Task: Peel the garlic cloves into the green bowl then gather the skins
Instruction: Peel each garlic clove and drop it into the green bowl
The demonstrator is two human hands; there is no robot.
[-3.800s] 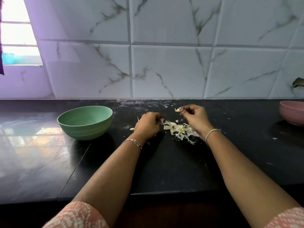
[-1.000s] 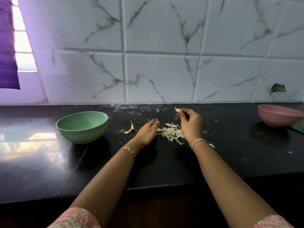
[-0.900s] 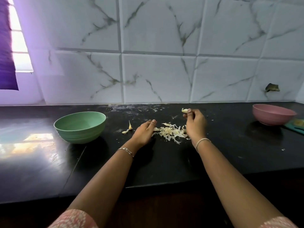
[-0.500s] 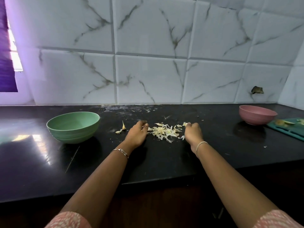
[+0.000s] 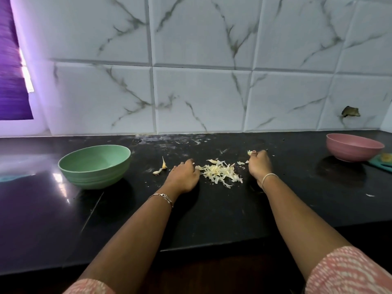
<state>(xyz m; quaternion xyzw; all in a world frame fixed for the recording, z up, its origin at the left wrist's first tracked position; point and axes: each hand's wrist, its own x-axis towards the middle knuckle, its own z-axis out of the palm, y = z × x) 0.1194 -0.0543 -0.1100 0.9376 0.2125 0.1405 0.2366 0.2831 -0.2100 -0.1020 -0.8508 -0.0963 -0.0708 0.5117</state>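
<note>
A pile of pale garlic skins (image 5: 220,172) lies on the black counter (image 5: 212,209) between my two hands. My left hand (image 5: 184,176) rests on the counter at the pile's left edge, fingers curled loosely toward the skins and holding nothing I can see. My right hand (image 5: 259,166) sits at the pile's right side and pinches a small garlic piece (image 5: 249,152) at its fingertips. Two unpeeled garlic cloves (image 5: 161,167) lie left of my left hand. The green bowl (image 5: 94,165) stands further left; its inside looks empty from here.
A pink bowl (image 5: 354,147) stands at the far right, with a teal cutting board (image 5: 381,163) beside it at the frame edge. A stray skin flake (image 5: 370,195) lies on the right counter. The marble-tiled wall closes the back.
My right hand has come down from above the pile to the counter at its right side, still pinching the small piece. My left hand's fingers curled in at the pile's left edge. The camera turned right.
</note>
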